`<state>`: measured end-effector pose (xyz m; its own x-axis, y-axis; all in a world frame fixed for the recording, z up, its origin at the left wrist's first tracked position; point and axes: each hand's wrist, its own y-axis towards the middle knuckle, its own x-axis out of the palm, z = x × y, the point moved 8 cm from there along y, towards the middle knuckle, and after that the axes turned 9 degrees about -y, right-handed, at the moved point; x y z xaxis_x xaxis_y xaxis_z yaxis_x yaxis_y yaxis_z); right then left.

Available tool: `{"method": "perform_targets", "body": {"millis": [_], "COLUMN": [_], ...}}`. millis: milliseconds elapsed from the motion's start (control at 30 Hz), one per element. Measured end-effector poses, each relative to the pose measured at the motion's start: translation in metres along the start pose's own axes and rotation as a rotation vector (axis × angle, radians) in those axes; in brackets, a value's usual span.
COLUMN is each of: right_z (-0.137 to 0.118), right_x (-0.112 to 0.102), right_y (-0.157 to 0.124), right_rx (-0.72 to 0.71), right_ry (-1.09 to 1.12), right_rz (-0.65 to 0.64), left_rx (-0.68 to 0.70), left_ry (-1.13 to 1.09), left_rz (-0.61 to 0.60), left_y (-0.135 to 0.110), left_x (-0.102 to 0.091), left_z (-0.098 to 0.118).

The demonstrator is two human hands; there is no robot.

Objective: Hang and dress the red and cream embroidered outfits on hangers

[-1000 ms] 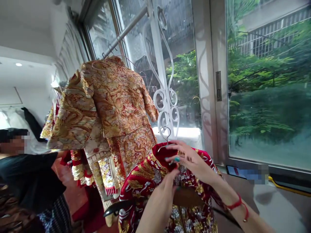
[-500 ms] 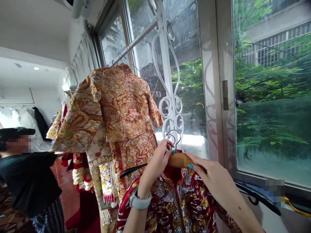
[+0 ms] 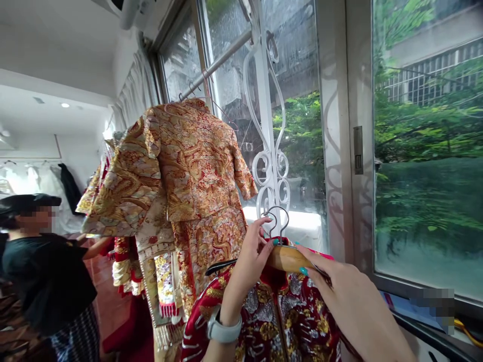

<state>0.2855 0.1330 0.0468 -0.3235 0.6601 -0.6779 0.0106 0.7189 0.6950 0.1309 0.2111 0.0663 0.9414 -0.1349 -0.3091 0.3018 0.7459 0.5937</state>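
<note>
A red embroidered jacket (image 3: 275, 322) hangs on a wooden hanger (image 3: 289, 256) with metal hooks (image 3: 277, 221) at the bottom middle. My left hand (image 3: 251, 259), with a grey watch on its wrist, grips the hanger's left side near the hooks, fingers closed. My right hand (image 3: 339, 296) holds the hanger's right shoulder from above, fingers wrapped over the jacket's edge. A black hanger arm (image 3: 221, 265) sticks out to the left beneath my left hand.
Gold and red embroidered garments (image 3: 181, 166) hang from a metal rail (image 3: 219, 60) along the window. A white scrolled iron grille (image 3: 269, 151) stands just behind the hooks. Another person in a dark top (image 3: 41, 281) stands at the left. White dresses (image 3: 26, 178) hang far back.
Both hands have lifted the red jacket on its hanger upward. My left hand shifted from the jacket's collar up to the hanger by the hooks; the view tilted up slightly.
</note>
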Motion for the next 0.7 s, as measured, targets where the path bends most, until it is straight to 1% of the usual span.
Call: {"method": "perform_targets", "body": {"millis": [100, 267, 333, 400, 500, 600, 700], "right_z": [-0.004, -0.003, 0.0, 0.003, 0.005, 0.004, 0.004], "right_x": [0.001, 0.002, 0.003, 0.003, 0.002, 0.001, 0.0], "right_y": [0.001, -0.005, -0.008, -0.009, -0.01, -0.012, -0.013], "right_rx": [0.007, 0.003, -0.004, 0.0, -0.003, -0.013, 0.0], "right_ry": [0.036, 0.07, 0.094, 0.099, 0.103, 0.125, 0.116], "right_rz": [-0.011, 0.026, 0.02, 0.021, 0.038, 0.029, 0.011], "left_rx": [0.032, -0.008, 0.005, 0.039, 0.101, 0.126, 0.102], "left_ry": [0.073, 0.05, 0.128, 0.213, 0.322, 0.461, 0.517], "left_rz": [0.027, 0.065, 0.129, 0.227, 0.327, 0.326, 0.288], "left_y": [0.0, 0.004, 0.0, -0.007, -0.017, -0.018, -0.016], "left_x": [0.0, -0.001, -0.002, -0.003, 0.001, 0.01, 0.015], "left_z": [0.005, 0.006, 0.011, 0.018, 0.028, 0.032, 0.03]}}
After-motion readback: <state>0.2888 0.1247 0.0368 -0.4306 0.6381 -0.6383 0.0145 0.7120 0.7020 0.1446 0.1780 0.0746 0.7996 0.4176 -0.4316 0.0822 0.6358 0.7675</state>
